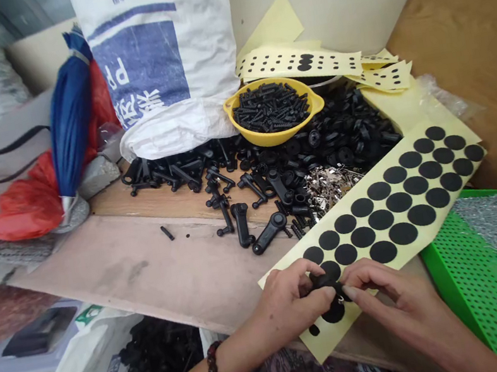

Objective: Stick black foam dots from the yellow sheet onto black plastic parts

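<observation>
My left hand (pixel 292 300), with a beaded bracelet at its wrist, pinches a small black plastic part (pixel 326 280) between thumb and fingers. My right hand (pixel 387 290) closes on the right side of the same part, its thumb and fingertips pressed against it. A tiny shiny metal bit (pixel 340 300) shows between the two thumbs; the fingers hide much of the part. Beneath both hands lies a pale yellow sheet (pixel 286 264) with rows of black round stickers (pixel 381 220). Black crank handles (pixel 270 232) lie just beyond, by a heap of metal clips (pixel 328 188).
A yellow bowl (pixel 269 138) of black screws stands amid piled black round parts (pixel 353 122). A white woven sack (pixel 203 40) rises behind. At right is a green perforated tray (pixel 488 291) with small silvery pieces; at lower left, an open bag of black parts (pixel 163 355).
</observation>
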Demonstrator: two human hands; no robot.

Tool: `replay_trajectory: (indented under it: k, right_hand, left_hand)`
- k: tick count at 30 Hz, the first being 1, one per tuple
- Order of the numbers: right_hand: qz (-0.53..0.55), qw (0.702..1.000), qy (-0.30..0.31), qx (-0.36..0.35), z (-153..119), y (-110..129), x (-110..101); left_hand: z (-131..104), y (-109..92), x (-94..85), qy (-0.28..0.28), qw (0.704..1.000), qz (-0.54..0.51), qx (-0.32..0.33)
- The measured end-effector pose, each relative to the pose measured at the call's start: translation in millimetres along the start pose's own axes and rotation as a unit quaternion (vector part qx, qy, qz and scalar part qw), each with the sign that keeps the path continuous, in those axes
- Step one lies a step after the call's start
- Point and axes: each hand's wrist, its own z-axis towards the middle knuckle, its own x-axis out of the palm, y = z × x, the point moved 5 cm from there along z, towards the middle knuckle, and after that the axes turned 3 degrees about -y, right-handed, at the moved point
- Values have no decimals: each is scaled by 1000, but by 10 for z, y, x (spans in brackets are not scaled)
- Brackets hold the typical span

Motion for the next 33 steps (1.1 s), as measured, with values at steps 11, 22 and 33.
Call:
replay_trajectory:
  k: [11,22,33]
  right_hand:
    - [167,984,-58,29,-107,101,-24]
    - [110,993,-22,-46,-64,201,238]
    - [-26,986,-78,-148,-157,312,475]
  left_hand:
    - [28,55,61,16,983,-184,0]
    - [-139,-1,-18,11,967,-254,17]
    - [-341,69,23,14,931,-362,-39]
